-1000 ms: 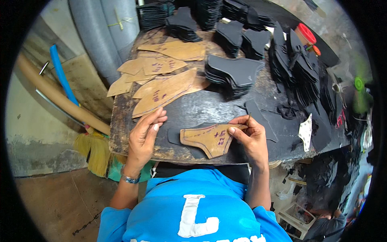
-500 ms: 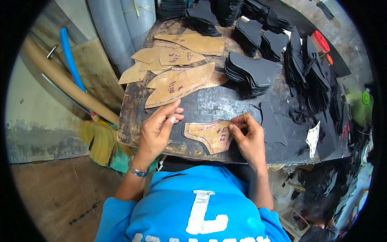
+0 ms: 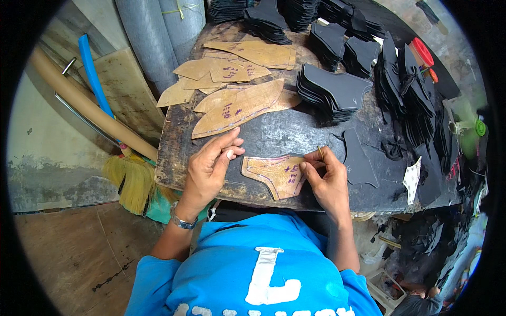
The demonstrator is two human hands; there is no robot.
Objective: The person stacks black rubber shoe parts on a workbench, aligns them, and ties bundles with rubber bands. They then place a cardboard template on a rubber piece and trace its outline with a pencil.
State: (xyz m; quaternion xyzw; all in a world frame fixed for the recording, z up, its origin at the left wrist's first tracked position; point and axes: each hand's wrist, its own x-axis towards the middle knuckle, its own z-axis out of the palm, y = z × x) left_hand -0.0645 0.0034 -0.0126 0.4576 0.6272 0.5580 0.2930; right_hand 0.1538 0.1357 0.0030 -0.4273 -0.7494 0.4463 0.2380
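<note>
Cardboard pattern [image 3: 275, 175] | long axis left-right | left hand [image 3: 210, 168] open beside | right hand [image 3: 328, 176] pinching pen [image 3: 320, 152]

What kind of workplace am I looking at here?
Probably a small shoemaking or leather-cutting workshop: tan cardboard pattern templates lie on a worn dark workbench, stacks of cut black upper-shaped pieces stand beside them, and both hands hold a template on black material.

A tan cardboard pattern [image 3: 275, 174] lies flat at the table's near edge.

A worn dark worktable [image 3: 174, 158] stands by a stained wall [image 3: 47, 158], over what looks like concrete floor [image 3: 68, 253].
</note>
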